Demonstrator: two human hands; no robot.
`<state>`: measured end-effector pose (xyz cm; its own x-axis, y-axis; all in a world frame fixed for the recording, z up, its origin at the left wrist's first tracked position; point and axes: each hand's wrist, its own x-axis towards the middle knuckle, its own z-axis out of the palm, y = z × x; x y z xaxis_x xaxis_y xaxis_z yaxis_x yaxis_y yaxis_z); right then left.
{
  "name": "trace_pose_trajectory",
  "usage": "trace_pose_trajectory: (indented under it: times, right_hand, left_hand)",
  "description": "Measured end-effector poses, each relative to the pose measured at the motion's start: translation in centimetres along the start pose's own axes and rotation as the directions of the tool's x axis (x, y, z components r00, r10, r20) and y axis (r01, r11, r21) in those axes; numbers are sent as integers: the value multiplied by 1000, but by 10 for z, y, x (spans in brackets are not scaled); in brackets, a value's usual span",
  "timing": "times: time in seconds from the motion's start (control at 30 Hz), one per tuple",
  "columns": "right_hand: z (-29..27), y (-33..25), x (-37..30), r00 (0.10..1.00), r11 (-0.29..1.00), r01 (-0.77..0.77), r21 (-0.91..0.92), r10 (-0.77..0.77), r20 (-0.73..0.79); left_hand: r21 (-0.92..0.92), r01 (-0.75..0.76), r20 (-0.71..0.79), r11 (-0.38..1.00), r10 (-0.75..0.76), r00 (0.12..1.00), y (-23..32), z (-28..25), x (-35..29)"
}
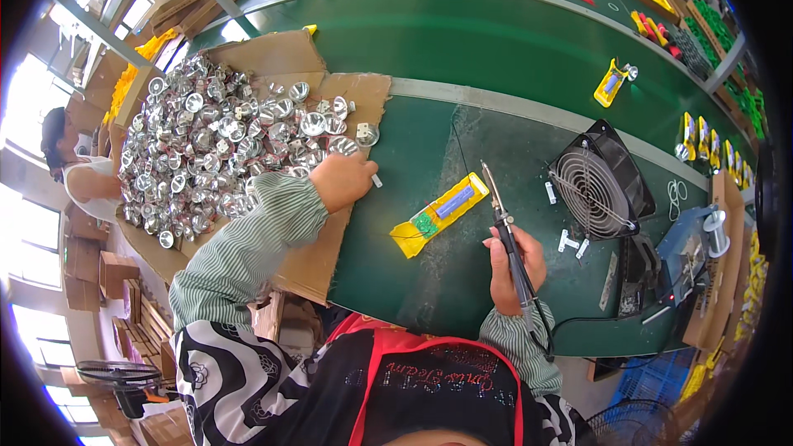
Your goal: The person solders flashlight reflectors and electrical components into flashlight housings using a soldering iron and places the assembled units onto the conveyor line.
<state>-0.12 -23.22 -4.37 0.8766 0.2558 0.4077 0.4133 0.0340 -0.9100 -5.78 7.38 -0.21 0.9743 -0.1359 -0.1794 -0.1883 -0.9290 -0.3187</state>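
My left hand (345, 181) is closed at the right edge of a big heap of silvery lamp reflectors (206, 149), its fingers on one lamp reflector (343, 146). A small white piece (377, 181) shows beside its fingertips. In my right hand (518, 268) is a soldering iron (510, 248), held like a pen with its tip pointing up and away. Between the hands, a yellow casing (408, 239) lies tilted on the green bench, with a blue battery cell (453, 203) and a green circuit board (425, 225) inside. The iron's tip is close to the casing's upper end.
Cardboard (363, 99) lies under the reflectors. At right stand a black fan with a wire guard (591, 190), small white pieces (568, 241) and a blue soldering station (690, 260). Beyond a metal rail, yellow casings (611, 83) rest on a green surface. A person (83, 173) is at far left.
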Motion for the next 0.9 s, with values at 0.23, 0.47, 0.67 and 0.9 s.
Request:
trace_pose_trajectory:
  times: [0.23,0.47,0.67,0.9]
  right_hand:
    - [3,0,0,1000,1000,-7,16,7,4]
    - [4,1,0,998,999,-23,-27,24,51]
    - [4,1,-1,999,999,-12,-31,13,53]
    - [1,-14,0,995,999,49,-3,-49,89]
  left_hand:
    - [94,-257,78,962,250,965,-11,-4,3]
    - [67,-291,62,954,288,956,-15,5,0]
    - [-379,-77,-179,922,9,984,-19,2,-7]
    - [-849,49,-103,527,-255,961,1,-23,-12]
